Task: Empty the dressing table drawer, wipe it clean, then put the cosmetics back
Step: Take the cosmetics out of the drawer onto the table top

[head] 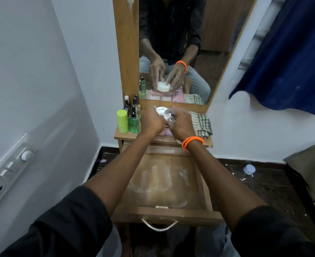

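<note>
The wooden drawer [204, 191] stands pulled out below the tabletop, its bottom bare and streaked with white powder. On the dressing table top, my left hand [153, 120] and my right hand [180, 123] both hold a round white cosmetic jar [163, 112] from either side, fingers curled round it. The mirror shows the same jar between both hands. A pink cloth [164, 132] lies under my hands. A checked cloth [202, 124] lies to the right of the jar.
A lime-green tube [122, 121], a green liquid bottle [134, 123] and several small dark bottles [134, 104] stand at the tabletop's left. Mirror [217, 34] behind. Switchboard [6, 175] on the left wall. A white lid [249, 169] lies on the dark floor at right. Blue curtain [292, 58] hangs right.
</note>
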